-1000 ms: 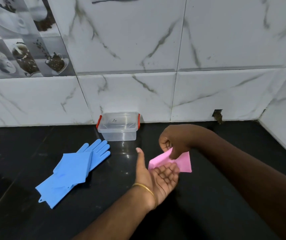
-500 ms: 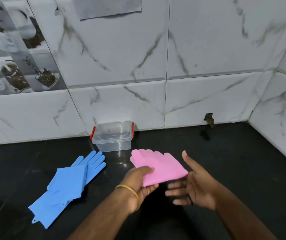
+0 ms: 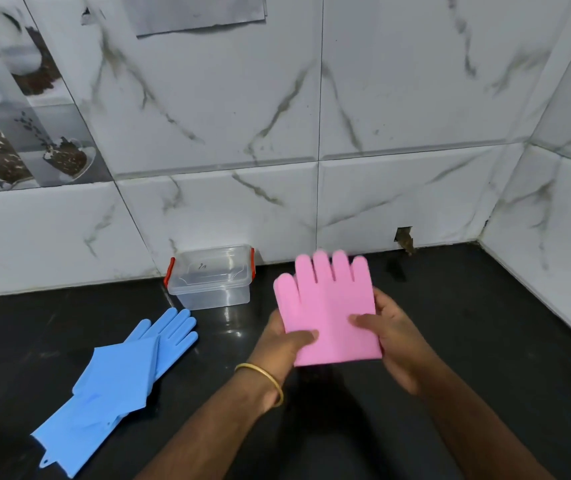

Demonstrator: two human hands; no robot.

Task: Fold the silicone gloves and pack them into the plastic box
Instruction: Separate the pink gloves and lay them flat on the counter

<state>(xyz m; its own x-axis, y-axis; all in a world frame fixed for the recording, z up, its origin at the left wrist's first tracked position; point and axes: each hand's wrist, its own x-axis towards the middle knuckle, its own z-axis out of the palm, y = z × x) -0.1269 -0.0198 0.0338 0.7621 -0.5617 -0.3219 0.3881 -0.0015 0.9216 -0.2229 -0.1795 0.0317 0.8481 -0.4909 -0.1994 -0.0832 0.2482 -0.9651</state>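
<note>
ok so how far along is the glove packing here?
Early. Nothing is packed: the plastic box stands by the wall with its lid on. In hand: the pink glove, folded over, fingers pointing away, gripped by the left hand and right hand. Left: the blue gloves lie on the black counter, partly folded, then open the box and pack everything.
</note>
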